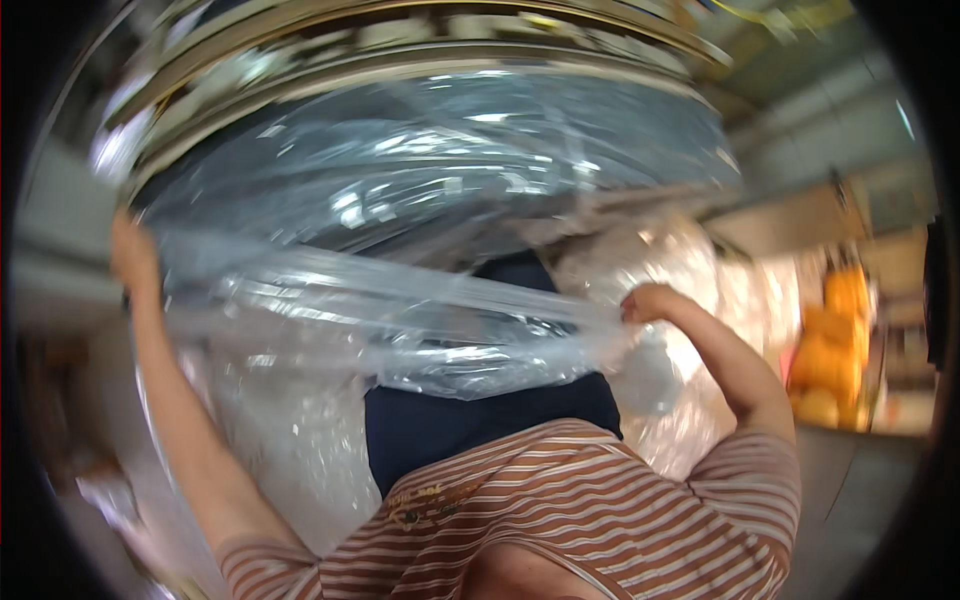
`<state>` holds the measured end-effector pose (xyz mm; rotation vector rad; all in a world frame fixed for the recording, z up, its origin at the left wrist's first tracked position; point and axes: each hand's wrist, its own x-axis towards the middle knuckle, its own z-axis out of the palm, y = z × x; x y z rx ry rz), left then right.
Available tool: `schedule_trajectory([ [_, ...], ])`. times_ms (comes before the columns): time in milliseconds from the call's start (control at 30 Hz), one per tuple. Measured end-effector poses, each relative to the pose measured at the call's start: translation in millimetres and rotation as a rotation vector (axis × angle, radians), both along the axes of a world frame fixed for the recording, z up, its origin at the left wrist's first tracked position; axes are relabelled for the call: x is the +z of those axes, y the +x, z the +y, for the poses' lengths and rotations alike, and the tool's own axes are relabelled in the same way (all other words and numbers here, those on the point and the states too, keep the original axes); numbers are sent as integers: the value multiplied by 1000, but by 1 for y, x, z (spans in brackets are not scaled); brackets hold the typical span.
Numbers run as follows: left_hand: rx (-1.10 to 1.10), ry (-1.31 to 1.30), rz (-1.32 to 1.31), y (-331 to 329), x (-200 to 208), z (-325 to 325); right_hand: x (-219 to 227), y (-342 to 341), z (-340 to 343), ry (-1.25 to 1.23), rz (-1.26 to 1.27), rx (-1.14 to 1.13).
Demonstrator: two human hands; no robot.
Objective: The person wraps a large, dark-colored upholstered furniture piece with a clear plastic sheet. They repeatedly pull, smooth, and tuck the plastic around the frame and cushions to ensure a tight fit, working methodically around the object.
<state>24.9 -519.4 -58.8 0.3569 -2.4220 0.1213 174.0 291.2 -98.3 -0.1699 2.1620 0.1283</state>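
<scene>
Clear plastic sheet (400,285): stretched between both hands
Left hand (137,258): at one end, grip too blurry to tell
Right hand (650,303): pinching the other end
Dark pants (480,417): partly under the sheet

Plastic film sheet (430,290) spans left hand (137,255) to right hand (648,303), crossing in front of and partly over trousers (490,430). Left hand farther forward than right. Broad film-covered surface (440,130) ahead, behind sheet; wooden rails (440,10) beyond its far edge. Loose film (290,440) left of legs, film heap (690,400) right. Bundles (835,340) farther right, well apart from right hand.
</scene>
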Motion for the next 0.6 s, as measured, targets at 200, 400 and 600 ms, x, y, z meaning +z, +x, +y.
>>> schedule_trajectory([
  [200,-48,12,-82,-5,5,21,14,36,146,546,186,-202],
  [400,-116,42,-73,-17,-1,14,205,-48,237,-73,1847,-456],
  [600,19,177,-156,-5,-5,-29,200,-139,135,86,1844,-229],
])
